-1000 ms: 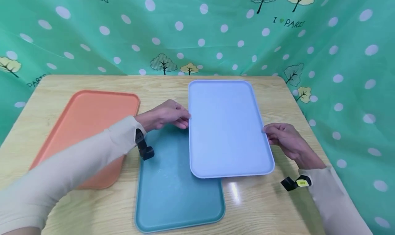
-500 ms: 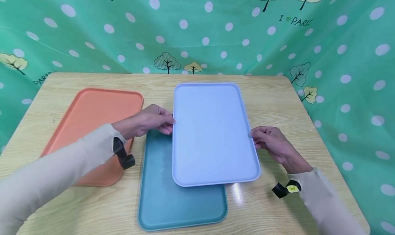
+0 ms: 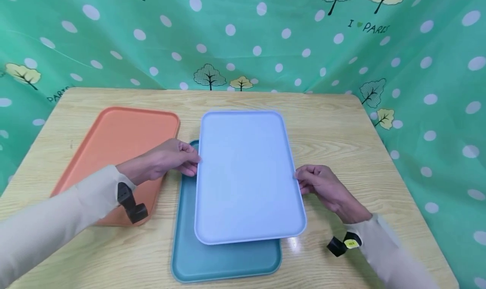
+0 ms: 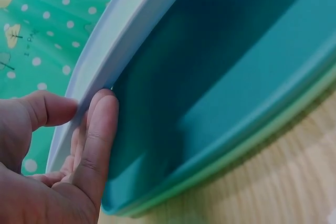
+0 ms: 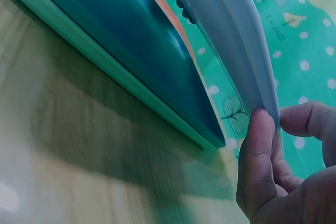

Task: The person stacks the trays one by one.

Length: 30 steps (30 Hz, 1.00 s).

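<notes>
Both hands hold the pale blue tray by its long edges: the left hand (image 3: 172, 159) pinches the left rim, thumb above and fingers below, and the right hand (image 3: 322, 184) pinches the right rim likewise. Beneath lies the wooden table (image 3: 341, 124), with bare wood at its far and right sides. The orange tray (image 3: 114, 145) lies at left. The teal tray (image 3: 228, 259) rests flat, with the pale blue tray (image 3: 247, 175) held just above it, long axis running away from the person, its near end short of the teal tray's.
</notes>
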Motion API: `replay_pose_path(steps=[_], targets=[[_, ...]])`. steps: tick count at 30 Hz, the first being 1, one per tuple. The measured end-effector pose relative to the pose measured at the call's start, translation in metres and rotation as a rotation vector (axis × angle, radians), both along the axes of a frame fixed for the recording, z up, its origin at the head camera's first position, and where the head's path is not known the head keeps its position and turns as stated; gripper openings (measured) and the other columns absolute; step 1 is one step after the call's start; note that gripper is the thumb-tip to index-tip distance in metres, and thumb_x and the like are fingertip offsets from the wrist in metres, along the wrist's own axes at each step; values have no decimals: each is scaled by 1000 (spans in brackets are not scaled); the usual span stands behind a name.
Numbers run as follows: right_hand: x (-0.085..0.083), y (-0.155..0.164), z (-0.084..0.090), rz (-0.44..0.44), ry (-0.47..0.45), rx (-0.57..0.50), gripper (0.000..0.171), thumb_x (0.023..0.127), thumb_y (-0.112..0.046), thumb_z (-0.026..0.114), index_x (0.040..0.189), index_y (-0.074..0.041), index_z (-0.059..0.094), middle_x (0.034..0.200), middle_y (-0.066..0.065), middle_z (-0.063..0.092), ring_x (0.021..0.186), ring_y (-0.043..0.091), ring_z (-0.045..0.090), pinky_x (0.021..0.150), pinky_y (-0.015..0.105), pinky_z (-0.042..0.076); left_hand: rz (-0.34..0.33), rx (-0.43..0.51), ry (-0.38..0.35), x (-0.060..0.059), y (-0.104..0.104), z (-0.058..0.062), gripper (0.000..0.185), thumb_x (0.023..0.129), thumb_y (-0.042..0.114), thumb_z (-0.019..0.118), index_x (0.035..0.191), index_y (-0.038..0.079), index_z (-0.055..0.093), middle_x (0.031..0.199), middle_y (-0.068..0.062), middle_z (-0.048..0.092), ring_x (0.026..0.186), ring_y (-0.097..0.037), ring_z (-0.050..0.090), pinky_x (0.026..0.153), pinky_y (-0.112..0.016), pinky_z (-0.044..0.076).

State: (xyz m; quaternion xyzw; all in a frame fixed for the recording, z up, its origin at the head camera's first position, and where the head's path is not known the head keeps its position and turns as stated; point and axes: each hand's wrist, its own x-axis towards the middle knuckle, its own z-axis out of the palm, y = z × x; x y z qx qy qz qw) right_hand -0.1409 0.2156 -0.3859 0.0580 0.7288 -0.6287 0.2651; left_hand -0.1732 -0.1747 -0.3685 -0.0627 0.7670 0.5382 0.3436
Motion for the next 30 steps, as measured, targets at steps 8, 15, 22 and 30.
replay_pose_path(steps=[8,15,22,30], targets=[[9,-11,-8,35,-26,-18,13,94,-7,57,85,-9,66,72,-3,65,65,7,62,62,20,56,-8,4,-4,15,-14,-8,10,94,11,61,91,1,62,76,-4,70,70,-11,70,73,-26,59],[15,-18,-15,48,-33,-35,8,91,-4,58,88,-3,66,75,0,65,66,8,64,64,21,57,-17,-4,0,23,-23,-13,13,95,13,61,87,3,61,76,-4,70,72,-12,71,74,-26,59],[21,-27,-22,81,-48,-27,8,89,-4,59,91,2,64,73,0,66,65,9,64,64,24,58,-2,-19,-17,30,-30,-17,12,95,11,62,88,2,60,76,-5,69,71,-12,70,72,-27,59],[27,-33,-26,129,-53,-8,6,86,-4,61,87,1,65,70,-1,66,60,8,62,62,22,57,6,-10,-24,38,-37,-23,12,94,11,63,93,-1,62,78,-6,70,72,-12,70,73,-28,59]])
